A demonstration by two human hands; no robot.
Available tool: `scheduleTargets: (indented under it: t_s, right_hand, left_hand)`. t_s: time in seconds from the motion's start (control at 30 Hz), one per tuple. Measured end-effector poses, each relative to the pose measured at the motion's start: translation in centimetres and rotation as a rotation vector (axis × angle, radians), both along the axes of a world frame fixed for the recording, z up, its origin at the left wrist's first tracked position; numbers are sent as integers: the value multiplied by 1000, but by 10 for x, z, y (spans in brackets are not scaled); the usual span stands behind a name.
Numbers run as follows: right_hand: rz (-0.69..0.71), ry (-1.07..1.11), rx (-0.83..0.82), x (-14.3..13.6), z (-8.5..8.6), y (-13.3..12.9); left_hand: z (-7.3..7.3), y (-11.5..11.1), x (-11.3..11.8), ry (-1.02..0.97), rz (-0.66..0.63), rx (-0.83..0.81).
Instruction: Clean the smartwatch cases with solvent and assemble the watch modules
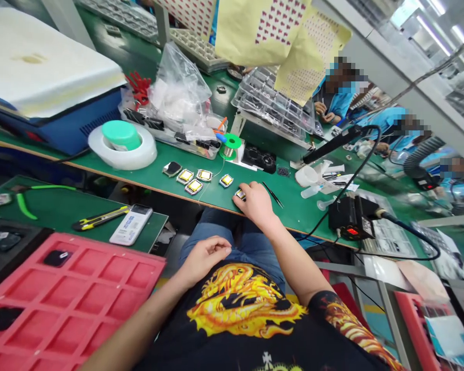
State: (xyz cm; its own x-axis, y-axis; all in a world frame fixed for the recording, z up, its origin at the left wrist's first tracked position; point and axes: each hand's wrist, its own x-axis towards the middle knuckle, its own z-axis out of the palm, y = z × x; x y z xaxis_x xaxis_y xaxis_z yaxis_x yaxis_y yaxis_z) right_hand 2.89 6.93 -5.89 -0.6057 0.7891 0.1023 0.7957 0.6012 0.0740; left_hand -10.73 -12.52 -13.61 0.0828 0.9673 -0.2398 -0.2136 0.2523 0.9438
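Note:
On the green bench (212,198), near its front edge, my right hand (253,201) has its fingers closed on a small square module (240,194) with a yellow top. A similar module (226,180) lies just left of that hand, and several others, one of them a yellow-topped piece (194,186), sit farther left. Black tweezers (273,195) rest right beside my right hand. My left hand (209,255) hovers over my lap, fingers curled loosely together, with nothing visible in it.
Solder spool (231,147), tape rolls (121,144) and a bag-filled tray (170,136) stand behind. A black soldering unit (351,219) with cables is at right. At left are a red foam tray (73,293), a phone (131,224) and a cutter (102,218). Other people sit beyond.

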Motion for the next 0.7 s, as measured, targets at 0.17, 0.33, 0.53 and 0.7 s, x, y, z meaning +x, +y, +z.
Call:
scheduleTargets:
  t_s: [0.17, 0.33, 0.53, 0.7]
  right_hand:
    - [-18, 92, 36, -23, 16, 16]
    - [24, 29, -4, -59, 26, 24]
    - [-11, -66, -36, -66, 24, 21]
    - [22, -124, -65, -69, 25, 25]
  left_hand:
    - [7, 4, -3, 2, 11, -1]
    - [9, 2, -7, 1, 28, -5]
    - [8, 2, -7, 0, 52, -19]
    - [22, 6, -16, 110, 79, 53]
